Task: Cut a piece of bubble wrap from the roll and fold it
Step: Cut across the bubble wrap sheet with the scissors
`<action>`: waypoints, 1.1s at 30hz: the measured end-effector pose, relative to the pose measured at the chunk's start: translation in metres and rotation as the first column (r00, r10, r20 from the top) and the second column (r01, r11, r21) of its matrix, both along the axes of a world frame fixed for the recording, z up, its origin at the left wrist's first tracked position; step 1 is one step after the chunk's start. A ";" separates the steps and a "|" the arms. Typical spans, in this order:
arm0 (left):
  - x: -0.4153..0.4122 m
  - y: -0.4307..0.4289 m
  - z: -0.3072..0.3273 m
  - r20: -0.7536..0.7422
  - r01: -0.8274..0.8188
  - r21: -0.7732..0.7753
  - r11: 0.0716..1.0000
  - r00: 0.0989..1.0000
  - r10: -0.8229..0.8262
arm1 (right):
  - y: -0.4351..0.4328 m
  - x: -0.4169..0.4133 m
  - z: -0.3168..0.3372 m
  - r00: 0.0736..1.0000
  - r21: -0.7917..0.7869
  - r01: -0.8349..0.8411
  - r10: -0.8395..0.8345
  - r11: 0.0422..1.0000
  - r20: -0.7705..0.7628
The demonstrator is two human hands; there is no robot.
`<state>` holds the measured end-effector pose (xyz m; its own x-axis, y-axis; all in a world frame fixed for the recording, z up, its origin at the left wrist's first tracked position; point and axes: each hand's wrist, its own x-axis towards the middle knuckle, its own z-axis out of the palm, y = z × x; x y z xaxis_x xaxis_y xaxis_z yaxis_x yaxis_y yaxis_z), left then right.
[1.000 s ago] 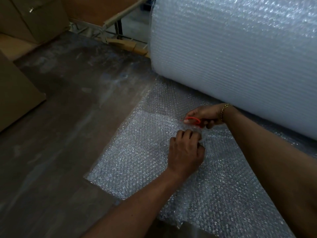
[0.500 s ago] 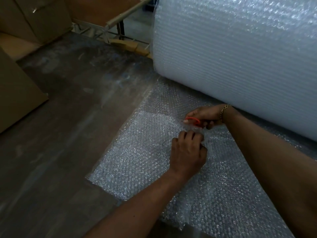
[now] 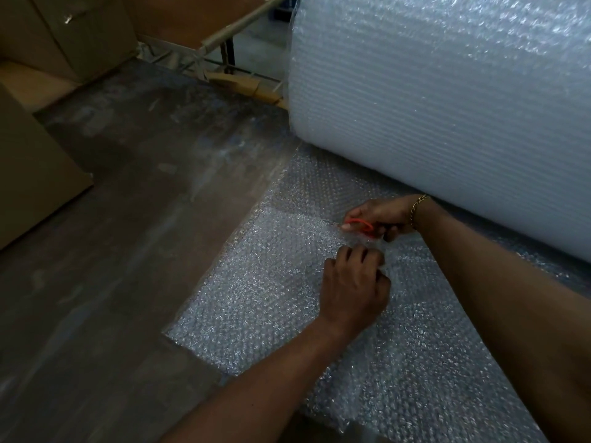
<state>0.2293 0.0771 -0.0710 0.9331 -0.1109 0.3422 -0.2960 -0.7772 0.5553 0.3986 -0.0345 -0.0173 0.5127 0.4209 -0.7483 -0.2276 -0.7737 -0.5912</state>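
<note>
The bubble wrap sheet (image 3: 262, 298) is lying spread flat on the floor (image 3: 128, 251), running out from under the big roll (image 3: 447, 107) that is resting on its side at the upper right. It is being cut by the orange-handled scissors (image 3: 359, 226) just in front of that roll. The scissors are being gripped in the right hand (image 3: 380, 215), with fingers curled through and around the orange loops. The blades are thin and dim against the glittering film, so whether they are being held apart or closed cannot be told, though they appear to be pointing leftward. The wrap is being pinched in the left hand (image 3: 351, 282), its fingers bunched onto a raised fold of film just on the near side of the scissors. The cut is judged to be running parallel to the roll's long axis, toward the sheet's left edge, so the uncut stretch is lying to the left of the blades, ahead of both hands. The right hand is being held nearer the roll, the left nearer the wearer, on the piece being freed. A pull toward the wearer is probably being called for from that pinch if the film is to be parted cleanly. Further out, a gold bracelet (image 3: 417, 207) is being worn on the right wrist, cardboard boxes (image 3: 32, 171) are standing at the left, and a cardboard tube (image 3: 236, 25) is lying across a metal frame beyond the roll's end.
</note>
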 end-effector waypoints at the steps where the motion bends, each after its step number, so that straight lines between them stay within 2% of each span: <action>1: 0.000 0.001 0.000 0.005 0.001 0.012 1.000 1.000 -0.001 | 0.001 -0.001 0.002 1.000 -0.007 0.012 -0.012 1.000 -0.010; 8: 0.002 0.034 0.010 -0.011 0.035 0.047 0.998 0.999 -0.035 | 0.001 0.000 0.002 0.998 -0.016 0.037 -0.038 0.999 -0.050; 11: 0.026 0.073 0.006 -0.095 -0.148 -0.008 0.989 0.985 0.146 | 0.000 0.001 0.002 0.998 -0.018 0.022 -0.023 1.000 -0.060; 13: 0.045 0.101 0.002 -0.144 -0.236 0.032 0.971 0.961 0.238 | -0.001 0.002 0.000 0.998 -0.022 0.020 -0.021 1.000 -0.064; 15: 0.054 0.118 -0.004 -0.122 -0.194 0.163 0.967 0.969 0.215 | 0.000 0.001 0.000 0.998 -0.022 0.020 -0.021 1.000 -0.067; 17: 0.050 0.122 -0.013 -0.126 -0.059 0.284 0.957 0.987 0.099 | 0.002 0.002 -0.002 0.997 -0.029 0.023 -0.025 0.999 -0.066; 19: 0.041 0.120 -0.027 -0.171 0.043 0.339 0.940 0.985 0.017 | 0.006 0.003 -0.003 0.998 -0.037 0.018 -0.020 0.999 -0.055; 22: 0.039 0.120 -0.035 -0.205 0.041 0.331 0.943 0.978 0.030 | 0.007 0.003 -0.005 0.999 -0.046 0.023 -0.024 0.999 -0.021; 28: 0.038 0.118 -0.035 -0.178 0.038 0.388 0.921 0.983 0.034 | 0.011 0.001 -0.007 0.999 -0.030 0.027 -0.026 0.999 0.036; 33: 0.037 0.119 -0.036 -0.185 0.045 0.399 0.916 0.982 0.033 | 0.015 0.001 -0.009 0.994 -0.054 -0.036 0.042 0.998 0.104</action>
